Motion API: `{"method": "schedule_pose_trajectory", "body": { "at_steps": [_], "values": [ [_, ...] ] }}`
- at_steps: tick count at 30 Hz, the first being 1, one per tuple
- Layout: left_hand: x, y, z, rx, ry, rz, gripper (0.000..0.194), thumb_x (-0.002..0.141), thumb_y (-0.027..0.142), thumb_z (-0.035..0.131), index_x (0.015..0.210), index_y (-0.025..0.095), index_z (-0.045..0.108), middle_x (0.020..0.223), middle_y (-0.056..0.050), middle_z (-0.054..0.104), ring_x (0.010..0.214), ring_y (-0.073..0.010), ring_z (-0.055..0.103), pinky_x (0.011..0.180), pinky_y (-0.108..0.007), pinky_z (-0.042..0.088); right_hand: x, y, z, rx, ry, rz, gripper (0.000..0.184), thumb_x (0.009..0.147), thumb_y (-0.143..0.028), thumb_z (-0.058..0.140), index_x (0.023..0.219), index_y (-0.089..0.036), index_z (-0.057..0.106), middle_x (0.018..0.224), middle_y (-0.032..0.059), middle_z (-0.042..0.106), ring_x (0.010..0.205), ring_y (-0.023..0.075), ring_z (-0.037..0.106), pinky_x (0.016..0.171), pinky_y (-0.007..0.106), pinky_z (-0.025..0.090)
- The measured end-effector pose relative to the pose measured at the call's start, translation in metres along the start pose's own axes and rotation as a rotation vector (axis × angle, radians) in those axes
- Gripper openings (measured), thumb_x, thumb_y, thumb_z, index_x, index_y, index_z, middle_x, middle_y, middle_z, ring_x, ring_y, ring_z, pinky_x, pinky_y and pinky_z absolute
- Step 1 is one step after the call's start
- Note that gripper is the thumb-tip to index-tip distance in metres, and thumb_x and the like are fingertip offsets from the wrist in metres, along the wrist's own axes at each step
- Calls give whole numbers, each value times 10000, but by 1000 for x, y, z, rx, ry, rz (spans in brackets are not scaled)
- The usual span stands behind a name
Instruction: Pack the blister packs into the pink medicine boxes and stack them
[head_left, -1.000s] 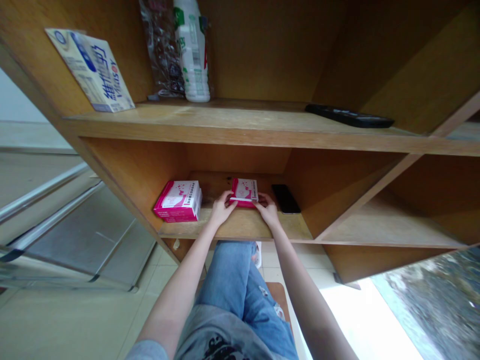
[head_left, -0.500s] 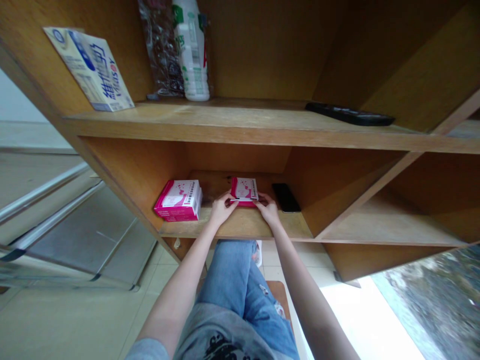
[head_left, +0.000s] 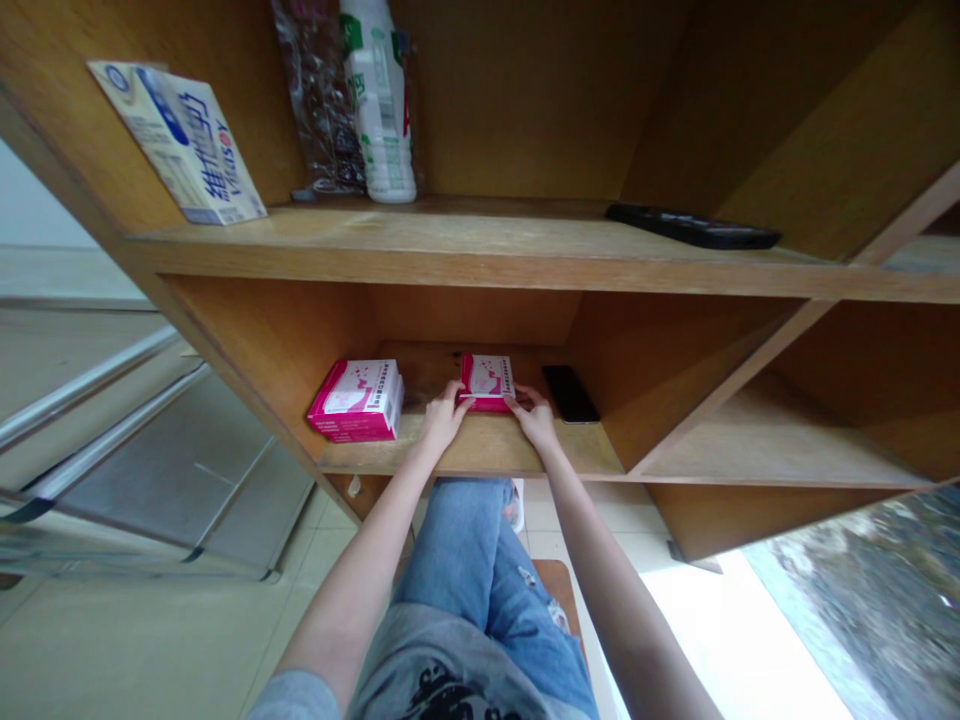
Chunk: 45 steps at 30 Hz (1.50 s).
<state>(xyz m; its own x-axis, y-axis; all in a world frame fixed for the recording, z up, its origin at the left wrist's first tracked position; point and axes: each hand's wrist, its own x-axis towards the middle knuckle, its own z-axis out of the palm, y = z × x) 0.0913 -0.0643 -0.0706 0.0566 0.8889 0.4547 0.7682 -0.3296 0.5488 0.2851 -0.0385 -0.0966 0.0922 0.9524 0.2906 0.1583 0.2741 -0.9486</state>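
A small pink-and-white box [head_left: 487, 378] lies on the lower shelf between my hands, its printed top facing up. My left hand [head_left: 446, 414] is closed on its left front corner, thumb at the front edge and fingers along the side. At the right front corner my right hand [head_left: 534, 412] grips the box the same way. The lid looks flush with the pink front. A larger pink-and-white box [head_left: 358, 402] stands to the left, apart from my left hand. Just right of my right hand lies a black smartphone [head_left: 571, 394].
On the upper shelf [head_left: 465, 245] stand a Vitasoy carton [head_left: 184, 150], a white-and-green bottle [head_left: 380, 110] and a clear plastic package [head_left: 322, 110]; a black remote-like object [head_left: 694, 227] lies to the right. A wooden divider [head_left: 690, 370] bounds the lower compartment. A metal-framed rack [head_left: 150, 470] stands at left.
The dark gap along the small box's front edge has closed, and the lid now sits down on the front. Both hands have stayed at its corners. The view has shifted slightly.
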Motion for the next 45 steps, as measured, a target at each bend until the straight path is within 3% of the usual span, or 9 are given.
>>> {"method": "schedule_pose_trajectory", "body": {
  "at_steps": [3,7,17,23,30,34,38,41,45],
  "values": [
    [1,1,0,-28,9,54,317,879,302,499,1170,197,567,1098,-106,671,975,-254,653,846,-372,499,0,-1,0,-12,0,5,448,696,-452,651,1033,-158,633,816,67,676,689,190,622,662,322,504],
    [2,2,-1,-92,11,80,246,871,252,513,1068,219,657,1108,-71,678,1074,-230,616,976,-388,449,-2,-5,0,-19,-20,-19,487,653,-416,696,1057,-155,617,855,76,676,727,199,628,697,336,508],
    [0,6,-1,-36,17,60,233,847,240,555,1035,183,681,1106,-100,675,1055,-244,625,950,-394,472,-3,-7,0,-53,16,-17,424,641,-414,693,971,-154,638,781,65,673,676,203,628,658,337,513],
    [6,6,0,13,43,64,187,849,255,554,937,187,705,1031,-88,683,924,-212,664,878,-343,504,-1,-2,-2,-109,21,-22,383,667,-410,686,980,-192,649,1061,96,673,724,193,652,720,354,527],
    [-12,22,-4,-34,158,54,263,826,339,582,1036,209,673,1133,-97,655,1055,-250,606,951,-409,457,-16,-17,-1,60,29,7,399,685,-400,688,1010,-170,656,1035,110,701,913,251,668,852,414,516],
    [-24,43,-27,18,252,103,260,827,338,579,1037,215,667,1121,-92,658,1040,-253,589,924,-409,461,-39,-44,10,240,100,48,452,696,-417,686,1052,-142,644,1113,141,673,1009,276,646,915,446,494],
    [-33,59,-72,111,359,148,252,848,341,546,1033,215,663,1136,-102,653,1020,-254,599,906,-420,467,-53,-84,30,358,103,2,470,721,-401,679,1109,-140,632,1200,138,628,1087,278,608,956,452,474],
    [-44,60,-114,146,441,146,254,849,346,543,1044,222,648,1191,-91,631,1057,-254,597,937,-432,453,-59,-116,50,384,-7,-52,466,746,-406,659,1153,-181,625,1227,95,617,1113,273,591,932,443,495],
    [-63,37,-162,192,561,29,283,833,357,562,1070,217,627,1215,-95,619,1073,-253,595,958,-430,441,-68,-140,88,374,-299,-69,536,747,-421,662,1251,-270,562,1281,23,582,1087,262,605,866,396,534]
  ]
}}
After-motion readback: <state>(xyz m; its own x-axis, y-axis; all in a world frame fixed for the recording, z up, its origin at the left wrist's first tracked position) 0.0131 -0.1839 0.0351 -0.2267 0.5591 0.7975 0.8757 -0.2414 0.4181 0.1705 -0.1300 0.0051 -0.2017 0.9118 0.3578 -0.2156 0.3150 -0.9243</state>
